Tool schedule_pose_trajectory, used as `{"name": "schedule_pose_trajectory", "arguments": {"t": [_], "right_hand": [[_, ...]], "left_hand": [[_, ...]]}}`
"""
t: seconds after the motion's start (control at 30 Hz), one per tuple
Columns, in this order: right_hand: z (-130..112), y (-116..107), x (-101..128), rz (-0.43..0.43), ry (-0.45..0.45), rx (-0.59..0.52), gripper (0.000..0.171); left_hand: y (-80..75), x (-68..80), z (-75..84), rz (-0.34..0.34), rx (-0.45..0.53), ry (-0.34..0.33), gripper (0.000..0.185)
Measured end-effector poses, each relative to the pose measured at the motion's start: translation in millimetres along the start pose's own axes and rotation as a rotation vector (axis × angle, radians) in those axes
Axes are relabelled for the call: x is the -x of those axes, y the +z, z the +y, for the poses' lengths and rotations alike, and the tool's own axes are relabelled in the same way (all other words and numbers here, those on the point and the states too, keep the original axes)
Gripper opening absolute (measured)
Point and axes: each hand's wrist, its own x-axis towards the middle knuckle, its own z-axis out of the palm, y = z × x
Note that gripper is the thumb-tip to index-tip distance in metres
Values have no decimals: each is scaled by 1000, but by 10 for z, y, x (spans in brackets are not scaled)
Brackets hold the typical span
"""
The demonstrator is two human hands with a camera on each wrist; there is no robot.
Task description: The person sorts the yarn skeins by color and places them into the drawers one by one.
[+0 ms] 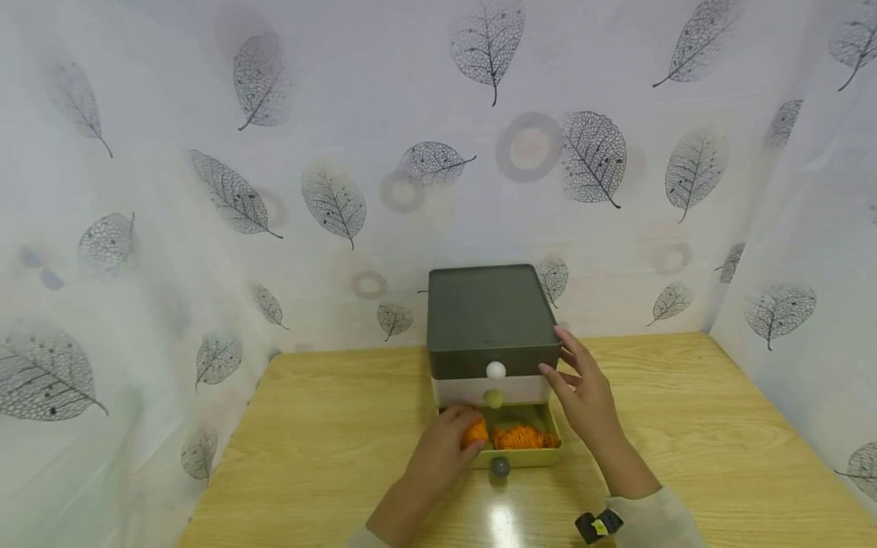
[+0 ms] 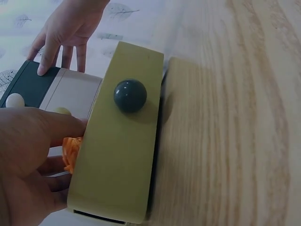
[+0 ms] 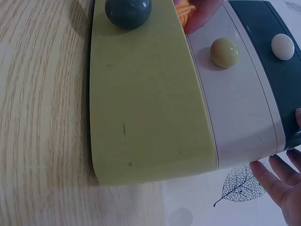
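A small drawer cabinet (image 1: 489,312) has a dark green top tier, a white middle tier and a yellow-green bottom drawer (image 1: 530,458), which is pulled out. Inside that drawer lies a bundle of orange yarn (image 1: 518,438) on the right. My left hand (image 1: 441,445) reaches into the drawer's left side and grips a second orange yarn bundle (image 1: 476,434), partly covered by the fingers. My right hand (image 1: 588,388) touches the dark tier's front right corner, thumb on the front and the other fingers spread along the side (image 3: 275,181).
Round knobs stick out from the tiers: a white knob (image 1: 496,371), a yellow-green knob (image 1: 493,398) and a dark grey knob (image 1: 500,466). The cabinet stands on a wooden table (image 1: 329,441) before a leaf-patterned curtain (image 1: 342,114). A black device (image 1: 598,525) is on the right wrist.
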Motion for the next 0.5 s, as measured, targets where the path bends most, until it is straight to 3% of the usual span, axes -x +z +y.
{"name": "schedule_pose_trajectory", "arguments": {"t": [0.27,0.5], "right_hand": [[-15,-6,1,0,-2,-1,70],[-15,2,-4,2,10,10,71]], "left_hand": [[-43,-5,59,-97,-47,31,25],[-35,18,83,-104,-106,42,28]]}}
